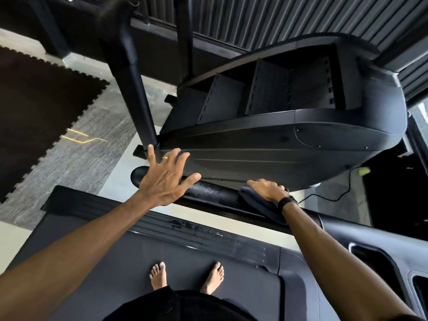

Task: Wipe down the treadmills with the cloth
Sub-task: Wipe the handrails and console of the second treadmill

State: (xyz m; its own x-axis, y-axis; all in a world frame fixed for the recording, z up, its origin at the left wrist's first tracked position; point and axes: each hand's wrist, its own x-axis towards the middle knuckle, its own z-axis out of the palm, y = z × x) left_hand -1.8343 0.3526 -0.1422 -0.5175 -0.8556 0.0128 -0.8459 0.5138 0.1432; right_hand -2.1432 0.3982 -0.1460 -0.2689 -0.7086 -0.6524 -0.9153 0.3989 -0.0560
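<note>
Meanwhile right hand [268, 189] grips cloth [259, 205] on handrail [208, 192]; left hand [165, 179] splayed (fingers wide).

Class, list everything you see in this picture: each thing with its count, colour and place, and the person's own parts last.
cloth: one, dark blue, on the handrail under the right hand
handrail: one, black, across the middle
treadmill deck: one, dark grey, underfoot
stair machine: one, black, beyond the handrail
foam mat: one, dark brown, far left floor
cable: one, black, right floor
left hand: one, ringed, fingers spread
right hand: one, on the cloth
feet: two, bare, on the deck
</note>
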